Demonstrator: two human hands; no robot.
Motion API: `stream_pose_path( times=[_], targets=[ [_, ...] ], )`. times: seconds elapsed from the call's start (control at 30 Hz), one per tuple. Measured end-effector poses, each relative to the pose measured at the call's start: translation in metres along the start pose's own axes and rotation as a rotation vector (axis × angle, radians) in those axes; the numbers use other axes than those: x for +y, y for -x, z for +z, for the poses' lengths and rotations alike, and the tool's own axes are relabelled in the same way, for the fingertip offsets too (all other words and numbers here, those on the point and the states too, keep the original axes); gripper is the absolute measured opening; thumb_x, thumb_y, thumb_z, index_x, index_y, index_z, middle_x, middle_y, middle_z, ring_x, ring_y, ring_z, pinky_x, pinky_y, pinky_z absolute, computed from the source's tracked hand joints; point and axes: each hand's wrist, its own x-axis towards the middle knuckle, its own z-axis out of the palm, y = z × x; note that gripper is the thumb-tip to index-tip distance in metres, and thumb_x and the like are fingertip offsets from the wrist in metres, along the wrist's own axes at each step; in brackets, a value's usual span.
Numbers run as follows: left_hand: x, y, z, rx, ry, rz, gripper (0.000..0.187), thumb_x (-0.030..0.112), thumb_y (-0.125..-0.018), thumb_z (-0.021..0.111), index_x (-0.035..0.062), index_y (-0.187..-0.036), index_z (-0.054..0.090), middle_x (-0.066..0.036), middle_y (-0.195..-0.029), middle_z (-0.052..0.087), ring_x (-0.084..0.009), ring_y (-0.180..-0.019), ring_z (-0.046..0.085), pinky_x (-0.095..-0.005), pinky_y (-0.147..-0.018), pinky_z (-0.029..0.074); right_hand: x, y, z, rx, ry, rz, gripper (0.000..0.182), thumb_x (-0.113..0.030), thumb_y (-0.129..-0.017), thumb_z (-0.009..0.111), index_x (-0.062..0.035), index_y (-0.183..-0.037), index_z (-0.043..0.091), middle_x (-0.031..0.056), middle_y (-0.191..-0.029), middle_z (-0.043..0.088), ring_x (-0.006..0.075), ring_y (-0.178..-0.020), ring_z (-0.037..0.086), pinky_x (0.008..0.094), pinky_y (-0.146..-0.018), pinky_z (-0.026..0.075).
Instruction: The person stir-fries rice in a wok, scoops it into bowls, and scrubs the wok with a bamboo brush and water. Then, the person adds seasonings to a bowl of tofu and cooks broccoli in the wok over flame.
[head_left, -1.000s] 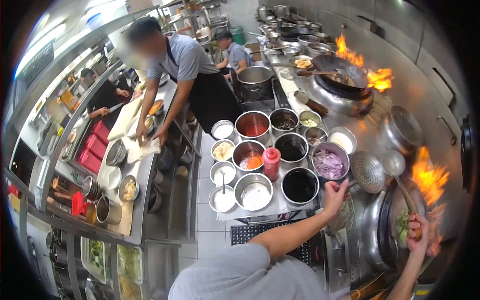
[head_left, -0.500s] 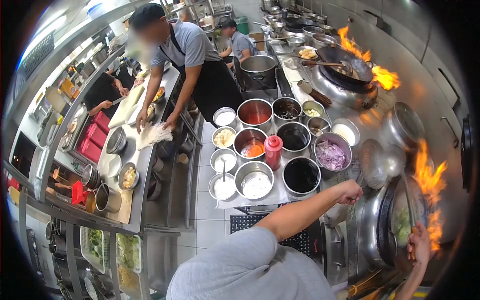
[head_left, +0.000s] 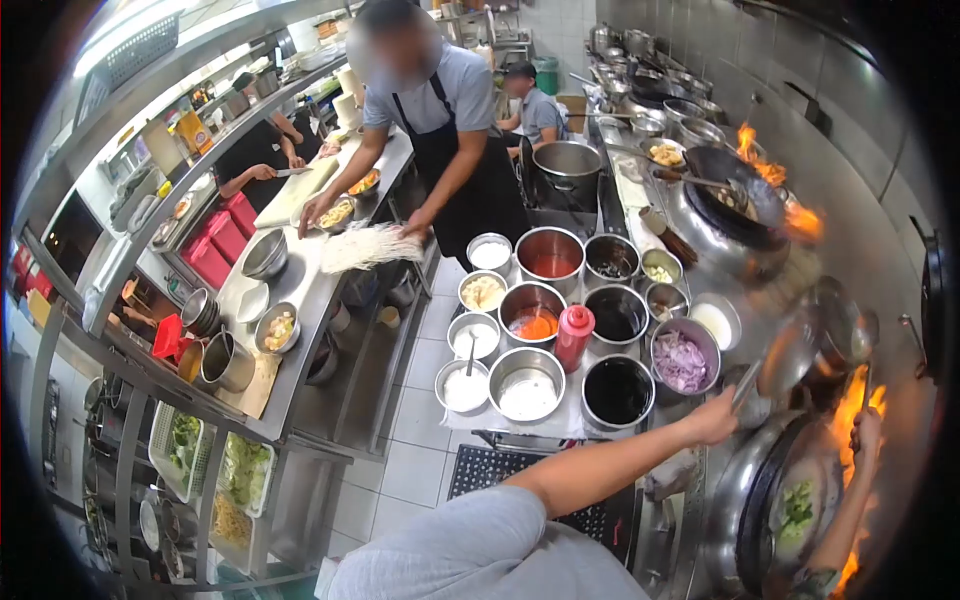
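My left hand (head_left: 712, 418) is closed around the flat metal handle of a strainer (head_left: 790, 355), whose head is blurred above the wok's far side. Lower right, my right hand (head_left: 866, 435) grips a ladle (head_left: 864, 385) by its handle. The ladle's bowl end points away from me, smeared by motion beside the strainer. Below both hands is a dark wok (head_left: 758, 505) on the stove, with green vegetables (head_left: 797, 508) inside it. Flames (head_left: 850, 410) rise at its right edge, close to my right hand.
Pots of sauces surround a red squeeze bottle (head_left: 573, 338), left of a bowl of sliced onions (head_left: 684, 360). Another wok (head_left: 735, 185) flames farther back. Across the aisle, a co-worker (head_left: 440, 130) handles white noodles (head_left: 365, 250) at a steel counter (head_left: 235, 375).
My right hand has risen with the ladle, away from the wok's food. My left hand now shows the strainer's handle, and the strainer has shifted right. The view has turned somewhat.
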Motion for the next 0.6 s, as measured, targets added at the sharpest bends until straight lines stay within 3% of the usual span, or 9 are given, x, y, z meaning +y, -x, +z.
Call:
stream_pose_path(
  times=[0.03, 0.1, 0.17, 0.2, 0.33, 0.4, 0.43, 0.47, 0.6],
  targets=[
    [0.008, 0.002, -0.008, 0.010, -0.008, 0.006, 0.041, 0.004, -0.083, 0.053, -0.0023, -0.122, 0.040, -0.023, -0.089, 0.056, -0.0385, -0.080, 0.062, -0.0456, -0.067, 0.050, 0.005, -0.022, 0.013, -0.001, 0.026, 0.023, 0.013, -0.012, -0.078, 0.042, -0.0135, -0.089, 0.050, -0.0024, -0.050, 0.038, 0.0077, -0.032, 0.031, 0.0244, -0.028, 0.025],
    [0.038, 0.015, -0.028, -0.305, 0.794, -0.623, 0.025, 0.010, -0.087, 0.055, 0.0030, -0.110, 0.046, -0.010, -0.078, 0.055, -0.0202, -0.059, 0.056, -0.0326, -0.050, 0.045, 0.018, -0.058, 0.041, 0.061, -0.027, 0.054, 0.009, -0.014, -0.078, 0.043, -0.0151, -0.069, 0.044, -0.0024, -0.045, 0.036, 0.0087, -0.030, 0.029, 0.0240, -0.028, 0.024],
    [0.027, 0.020, -0.018, -0.282, 0.888, -0.712, 0.017, 0.012, -0.088, 0.056, 0.0049, -0.102, 0.049, -0.005, -0.074, 0.052, -0.0140, -0.055, 0.050, -0.0275, -0.046, 0.041, 0.081, -0.143, 0.051, 0.077, -0.122, 0.055, 0.018, -0.017, -0.080, 0.045, -0.0150, -0.062, 0.044, -0.0024, -0.045, 0.039, 0.0081, -0.030, 0.030, 0.0225, -0.028, 0.026],
    [0.021, 0.024, -0.013, -0.264, 0.989, -0.808, 0.009, 0.013, -0.089, 0.056, 0.0068, -0.094, 0.052, 0.000, -0.069, 0.050, -0.0077, -0.050, 0.044, -0.0223, -0.043, 0.037, 0.076, -0.146, 0.059, 0.069, -0.130, 0.049, 0.018, -0.017, -0.080, 0.045, -0.0150, -0.062, 0.044, -0.0024, -0.045, 0.039, 0.0081, -0.030, 0.030, 0.0225, -0.028, 0.026],
    [0.010, 0.028, -0.012, -0.266, 1.079, -0.891, 0.010, 0.014, -0.089, 0.057, 0.0087, -0.081, 0.054, 0.000, -0.065, 0.050, -0.0079, -0.051, 0.045, -0.0219, -0.042, 0.037, 0.009, -0.092, 0.071, 0.120, -0.767, 0.133, 0.012, -0.009, -0.079, 0.056, -0.0115, -0.068, 0.052, -0.0013, -0.056, 0.047, 0.0071, -0.042, 0.045, 0.0197, -0.035, 0.034],
    [0.001, 0.025, -0.012, -0.314, 1.131, -0.955, 0.016, 0.016, -0.089, 0.058, 0.0086, -0.076, 0.055, 0.001, -0.061, 0.049, -0.0073, -0.051, 0.048, -0.0207, -0.043, 0.039, -0.001, -0.092, 0.063, -0.036, -1.273, 0.132, 0.010, 0.003, -0.077, 0.057, -0.0061, -0.079, 0.055, 0.0008, -0.068, 0.052, 0.0068, -0.053, 0.051, 0.0184, -0.040, 0.037],
    [-0.007, 0.022, -0.010, -0.308, 1.108, -0.964, 0.013, 0.018, -0.090, 0.058, 0.0086, -0.081, 0.056, -0.002, -0.071, 0.055, -0.0084, -0.055, 0.052, -0.0207, -0.046, 0.044, 0.022, -0.130, 0.040, -0.383, -1.442, 0.219, 0.015, 0.009, -0.075, 0.057, -0.0016, -0.085, 0.052, 0.0036, -0.078, 0.051, 0.0095, -0.063, 0.052, 0.0191, -0.049, 0.040],
    [-0.011, 0.021, -0.013, -0.313, 1.106, -0.960, 0.013, 0.018, -0.090, 0.058, 0.0086, -0.081, 0.056, -0.002, -0.071, 0.055, -0.0084, -0.055, 0.052, -0.0207, -0.046, 0.044, 0.024, -0.146, 0.031, -0.381, -1.444, 0.212, 0.015, 0.009, -0.075, 0.057, -0.0016, -0.085, 0.052, 0.0036, -0.078, 0.051, 0.0095, -0.063, 0.052, 0.0191, -0.049, 0.040],
    [-0.005, 0.024, -0.023, -0.198, 1.033, -1.070, 0.010, 0.016, -0.090, 0.059, 0.0071, -0.092, 0.057, -0.006, -0.091, 0.059, -0.0104, -0.064, 0.058, -0.0224, -0.051, 0.051, 0.027, -0.160, -0.007, -0.955, -1.823, 0.152, 0.009, 0.006, -0.079, 0.051, 0.0006, -0.085, 0.055, 0.0063, -0.082, 0.054, 0.0143, -0.069, 0.052, 0.0277, -0.071, 0.046]
  ],
)
